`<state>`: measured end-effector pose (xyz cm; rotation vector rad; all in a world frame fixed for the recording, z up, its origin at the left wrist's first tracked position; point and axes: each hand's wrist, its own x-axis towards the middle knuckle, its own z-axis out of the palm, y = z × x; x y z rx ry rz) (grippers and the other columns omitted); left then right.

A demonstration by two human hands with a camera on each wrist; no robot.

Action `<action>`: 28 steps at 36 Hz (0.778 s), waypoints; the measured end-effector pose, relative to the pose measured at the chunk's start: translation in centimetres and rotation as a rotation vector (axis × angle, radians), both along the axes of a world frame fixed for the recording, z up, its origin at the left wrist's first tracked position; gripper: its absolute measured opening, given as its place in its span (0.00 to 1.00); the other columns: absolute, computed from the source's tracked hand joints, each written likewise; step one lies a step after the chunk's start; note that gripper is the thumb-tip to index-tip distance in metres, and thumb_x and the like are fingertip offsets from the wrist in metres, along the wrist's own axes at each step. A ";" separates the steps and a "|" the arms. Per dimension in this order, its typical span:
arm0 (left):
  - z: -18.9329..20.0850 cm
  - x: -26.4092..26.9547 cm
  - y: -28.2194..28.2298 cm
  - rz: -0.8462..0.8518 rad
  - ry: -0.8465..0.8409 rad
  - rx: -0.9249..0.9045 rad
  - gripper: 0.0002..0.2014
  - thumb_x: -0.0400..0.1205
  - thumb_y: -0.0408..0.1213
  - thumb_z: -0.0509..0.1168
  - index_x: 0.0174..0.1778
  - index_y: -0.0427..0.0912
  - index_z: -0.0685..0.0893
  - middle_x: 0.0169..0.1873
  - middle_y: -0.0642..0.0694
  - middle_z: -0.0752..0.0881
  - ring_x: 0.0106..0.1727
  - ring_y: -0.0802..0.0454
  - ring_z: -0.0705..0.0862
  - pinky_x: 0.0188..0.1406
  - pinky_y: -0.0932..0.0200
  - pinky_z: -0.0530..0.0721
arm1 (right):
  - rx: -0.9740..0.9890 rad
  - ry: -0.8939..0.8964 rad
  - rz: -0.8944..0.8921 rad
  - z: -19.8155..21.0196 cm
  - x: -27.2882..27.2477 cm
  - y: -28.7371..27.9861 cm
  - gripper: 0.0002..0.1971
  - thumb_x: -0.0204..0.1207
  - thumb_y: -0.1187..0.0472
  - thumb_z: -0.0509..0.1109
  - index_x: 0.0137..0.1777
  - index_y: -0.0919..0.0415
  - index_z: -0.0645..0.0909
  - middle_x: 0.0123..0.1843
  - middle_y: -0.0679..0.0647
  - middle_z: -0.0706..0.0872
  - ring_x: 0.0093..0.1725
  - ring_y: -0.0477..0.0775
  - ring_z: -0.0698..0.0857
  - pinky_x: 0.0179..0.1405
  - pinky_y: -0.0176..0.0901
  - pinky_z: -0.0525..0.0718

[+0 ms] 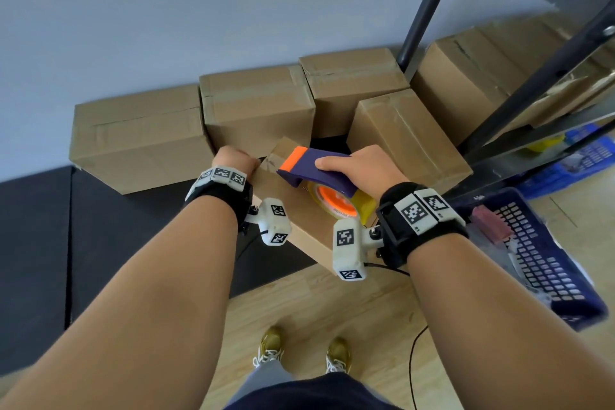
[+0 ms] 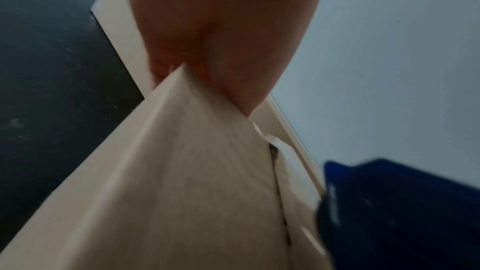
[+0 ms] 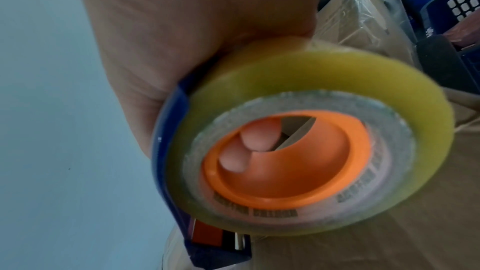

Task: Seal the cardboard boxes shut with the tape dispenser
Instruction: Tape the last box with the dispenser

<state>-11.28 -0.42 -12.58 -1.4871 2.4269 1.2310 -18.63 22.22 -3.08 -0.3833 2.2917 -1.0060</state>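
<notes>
A small cardboard box (image 1: 299, 223) sits on the floor in front of me, its top seam (image 2: 279, 192) dark along the flaps. My left hand (image 1: 234, 160) curls over the box's far left corner (image 2: 182, 141) and holds it. My right hand (image 1: 361, 166) grips a purple-blue tape dispenser (image 1: 316, 171) with an orange front tip, held over the top of the box. Its yellowish tape roll (image 3: 324, 93) turns on an orange hub (image 3: 298, 167), and two of my fingertips (image 3: 257, 139) show through the hub. The dispenser's blade end (image 3: 221, 241) points down toward the box.
Several taped cardboard boxes (image 1: 256, 106) line the wall just behind the small box. A dark metal rack (image 1: 519, 93) stands at the right with blue baskets (image 1: 539, 243) beside and under it. A black mat (image 1: 40, 243) covers the floor at left. A thin cable (image 1: 412, 353) trails by my shoes.
</notes>
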 end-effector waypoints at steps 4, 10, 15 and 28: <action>0.8 -0.1 1.1 0.115 0.304 0.048 0.03 0.75 0.39 0.72 0.39 0.45 0.89 0.32 0.47 0.86 0.39 0.46 0.86 0.40 0.62 0.83 | -0.009 -0.002 -0.011 0.1 0.1 -0.2 0.18 0.72 0.46 0.80 0.33 0.59 0.82 0.31 0.50 0.83 0.30 0.46 0.80 0.25 0.33 0.71; 0.7 0.8 2.6 0.000 0.292 -0.020 0.08 0.76 0.42 0.73 0.48 0.46 0.92 0.42 0.48 0.89 0.44 0.53 0.85 0.45 0.64 0.78 | -0.034 -0.018 -0.013 0.2 0.3 -0.3 0.15 0.71 0.46 0.81 0.38 0.57 0.85 0.37 0.51 0.87 0.35 0.47 0.84 0.30 0.37 0.74; 0.6 1.1 3.4 0.014 0.247 -0.055 0.08 0.78 0.45 0.70 0.44 0.45 0.90 0.42 0.45 0.89 0.46 0.49 0.85 0.41 0.62 0.74 | -0.052 -0.082 0.028 0.4 0.0 0.2 0.19 0.71 0.43 0.80 0.43 0.60 0.89 0.42 0.54 0.92 0.42 0.52 0.90 0.40 0.40 0.81; 0.3 1.0 4.4 0.020 0.240 -0.214 0.11 0.81 0.47 0.66 0.48 0.45 0.88 0.45 0.45 0.88 0.48 0.46 0.83 0.43 0.59 0.74 | -0.018 -0.093 -0.028 0.7 -0.3 3.9 0.22 0.68 0.42 0.81 0.49 0.62 0.89 0.43 0.55 0.92 0.39 0.51 0.90 0.34 0.40 0.80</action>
